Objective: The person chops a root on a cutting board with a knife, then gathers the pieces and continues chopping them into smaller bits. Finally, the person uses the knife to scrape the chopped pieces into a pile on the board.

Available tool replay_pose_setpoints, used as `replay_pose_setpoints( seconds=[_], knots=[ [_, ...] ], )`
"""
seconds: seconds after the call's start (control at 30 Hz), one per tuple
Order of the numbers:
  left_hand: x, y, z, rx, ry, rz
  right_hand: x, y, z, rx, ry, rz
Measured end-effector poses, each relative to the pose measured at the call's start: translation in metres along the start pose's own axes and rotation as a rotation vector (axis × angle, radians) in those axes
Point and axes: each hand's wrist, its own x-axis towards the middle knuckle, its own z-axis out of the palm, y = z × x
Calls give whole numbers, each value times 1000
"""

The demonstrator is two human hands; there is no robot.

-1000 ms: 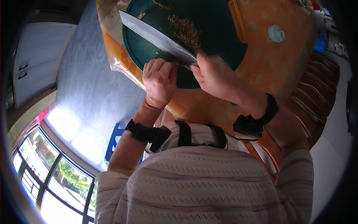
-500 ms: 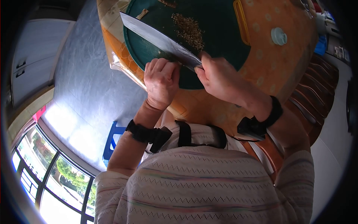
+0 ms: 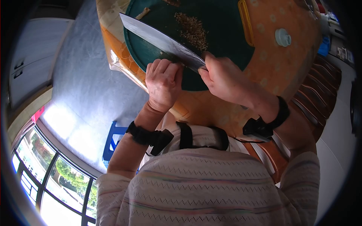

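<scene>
My right hand (image 3: pixel 222 79) is closed round the near end of a large knife (image 3: pixel 160 40), its broad blade pointing to the upper left over a round green cutting board (image 3: pixel 222 22). My left hand (image 3: pixel 164 83) is curled at the board's near edge, close beside the blade; what its fingers press on is hidden. Beyond the blade lies a heap of chopped brown bits (image 3: pixel 191 31). A pale strip (image 3: pixel 143 13) lies near the board's left rim, and a darker brown piece (image 3: pixel 171 2) is at the top of the view.
An orange patterned cloth (image 3: pixel 271 56) covers the table. A pale bottle-like cap (image 3: pixel 283 37) stands right of the board's yellow handle (image 3: pixel 246 22). A brown slatted chair (image 3: pixel 315 94) is at the right, a blue stool (image 3: pixel 110 141) at the lower left.
The knife and both hands are almost where they were. The view has shifted very slightly.
</scene>
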Motion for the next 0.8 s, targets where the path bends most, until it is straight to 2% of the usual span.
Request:
replay_pose_setpoints(
  seconds=[0.1,0.17,0.3,0.47,0.6,0.8],
  knots=[
    [2,3,-3,-5,0,2,1,-7,0,-16,-44,34],
    [4,6,-7,14,-76,-44,-3,-7,11,-56,33,-22],
    [0,3,-6,36,-89,-22,-9,-6,23,-160,69,-52],
    [-2,4,-2,62,5,54,-16,-16,34,-149,102,-79],
    [-5,4,-1,107,9,64,-17,-12,36,-149,172,-97],
    [-3,3,-4,85,-13,53,-12,-2,26,-159,160,-72]
  ],
)
